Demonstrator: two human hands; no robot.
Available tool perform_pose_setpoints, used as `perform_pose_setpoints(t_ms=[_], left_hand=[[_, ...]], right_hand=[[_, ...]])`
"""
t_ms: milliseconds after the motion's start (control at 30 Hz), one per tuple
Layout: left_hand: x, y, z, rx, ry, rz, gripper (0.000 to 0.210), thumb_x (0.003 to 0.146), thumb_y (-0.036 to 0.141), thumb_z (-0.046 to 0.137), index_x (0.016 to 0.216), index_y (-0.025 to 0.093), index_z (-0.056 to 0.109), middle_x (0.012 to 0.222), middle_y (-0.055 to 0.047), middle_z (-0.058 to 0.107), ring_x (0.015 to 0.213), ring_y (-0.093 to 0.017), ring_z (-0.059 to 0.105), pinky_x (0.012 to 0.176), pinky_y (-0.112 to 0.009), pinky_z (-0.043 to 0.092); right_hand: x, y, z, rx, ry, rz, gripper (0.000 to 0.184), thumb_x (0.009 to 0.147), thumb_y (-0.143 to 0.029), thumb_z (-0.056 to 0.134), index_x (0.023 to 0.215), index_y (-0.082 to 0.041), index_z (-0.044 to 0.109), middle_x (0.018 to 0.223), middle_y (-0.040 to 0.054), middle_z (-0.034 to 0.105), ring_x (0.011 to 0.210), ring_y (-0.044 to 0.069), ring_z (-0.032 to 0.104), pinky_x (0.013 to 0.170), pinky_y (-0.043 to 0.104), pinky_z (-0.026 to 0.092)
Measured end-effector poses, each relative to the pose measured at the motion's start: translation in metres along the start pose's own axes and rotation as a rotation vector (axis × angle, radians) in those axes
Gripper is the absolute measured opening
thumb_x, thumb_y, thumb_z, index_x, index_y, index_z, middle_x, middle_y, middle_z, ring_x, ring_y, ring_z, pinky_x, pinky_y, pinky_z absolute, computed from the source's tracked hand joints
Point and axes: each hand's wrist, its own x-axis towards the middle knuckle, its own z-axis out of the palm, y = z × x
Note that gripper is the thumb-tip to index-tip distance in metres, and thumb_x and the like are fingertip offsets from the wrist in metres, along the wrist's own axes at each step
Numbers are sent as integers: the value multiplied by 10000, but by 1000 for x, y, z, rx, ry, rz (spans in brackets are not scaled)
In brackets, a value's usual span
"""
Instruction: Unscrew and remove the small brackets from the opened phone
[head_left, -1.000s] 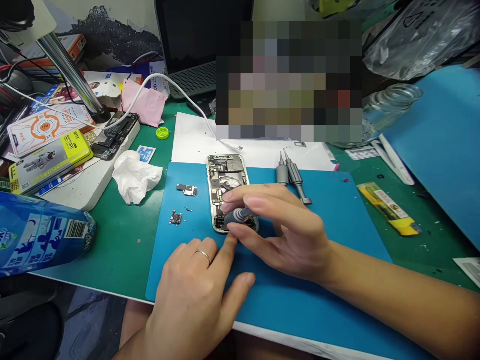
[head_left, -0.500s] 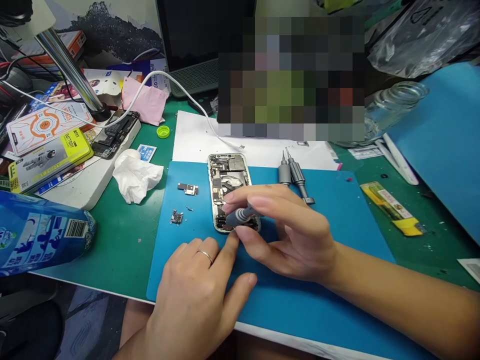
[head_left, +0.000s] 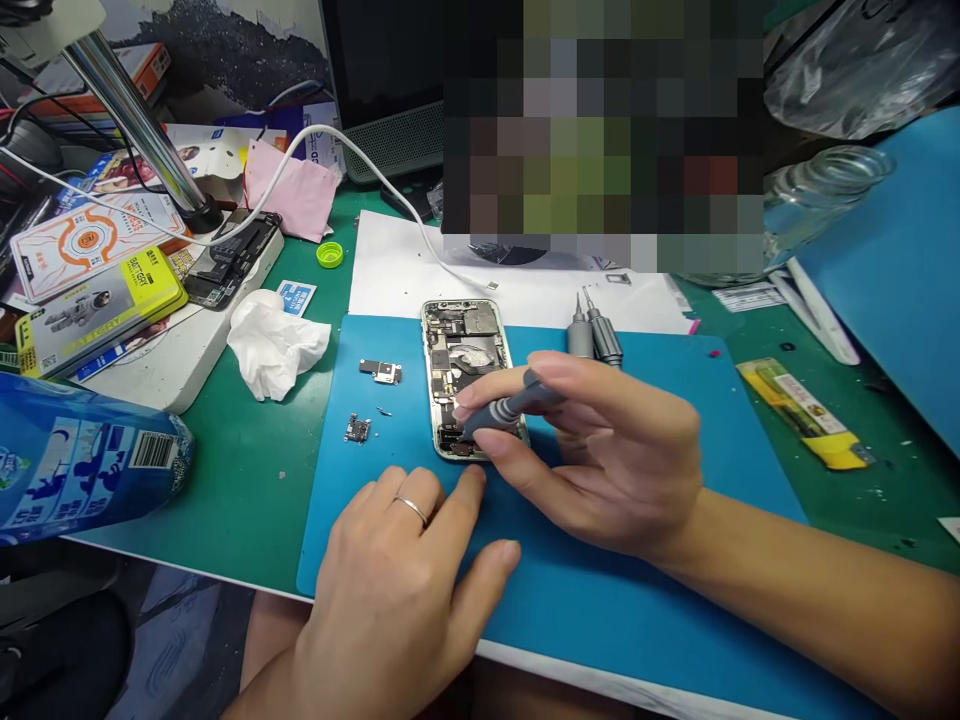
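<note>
An opened phone (head_left: 471, 350) lies on the blue mat, its circuit boards and inner parts bared. My right hand (head_left: 607, 450) is closed on a grey screwdriver (head_left: 506, 410), which leans over the phone's lower end; its tip is hidden. Palm down in front of the phone, my left hand (head_left: 405, 560) holds nothing. Its index fingertip is at the phone's bottom edge, and the thumb is spread apart. Left of the phone are a metal-plated part (head_left: 382, 371), a small board (head_left: 358, 428) and a tiny strip. Two more screwdrivers (head_left: 592, 335) lie beyond my right hand.
The blue mat (head_left: 637, 620) covers the table's front, with white paper (head_left: 397, 260) behind. At left are a crumpled tissue (head_left: 277, 345), a blue pack (head_left: 82, 460) and boxes (head_left: 105, 300). A glass jar (head_left: 817, 210), white tweezers (head_left: 821, 315) and a yellow packet (head_left: 806, 415) lie right.
My right hand and the screwdriver have tilted over to the right, showing more of the handle. My left hand stays at the phone's edge. The whole view has shifted slightly.
</note>
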Motion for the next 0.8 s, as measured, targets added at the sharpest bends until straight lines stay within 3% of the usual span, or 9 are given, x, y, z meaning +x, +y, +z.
perform_pose_setpoints(t_ms=[400, 500, 600, 800], left_hand=[[1, 0, -2, -52, 29, -52, 328, 1062, 354, 535, 1322, 190, 648, 1003, -62, 640, 874, -227, 548, 720, -373, 493], [2, 0, -2, -16, 62, -57, 342, 1058, 347, 548, 1349, 191, 639, 1245, -94, 652, 1080, -266, 547, 895, -420, 490], [2, 0, -1, 43, 38, -42, 397, 1070, 363, 527, 1423, 193, 592, 1501, -78, 564, 1341, -305, 442, 1083, -460, 389], [2, -1, 0, 137, -19, -6, 482, 1090, 412, 468, 1510, 180, 511, 1614, -35, 494, 1491, -327, 321, 1154, -480, 270]], right_hand=[[2, -1, -2, -10, 15, 33, 871, 828, 53, 686, 1565, -330, 426, 1218, 51, 697, 950, 160, 757, 767, 250, 698], [3, 0, -1, 0, 19, 36, 874, 827, 50, 687, 1565, -340, 429, 1226, 44, 691, 943, 149, 754, 755, 232, 696], [2, 0, 1, 20, 51, 52, 853, 832, 46, 688, 1555, -336, 446, 1226, 42, 685, 946, 139, 751, 761, 218, 692], [3, 0, 1, 22, 54, 39, 843, 843, 49, 685, 1560, -316, 435, 1211, 45, 689, 968, 134, 747, 828, 220, 690]])
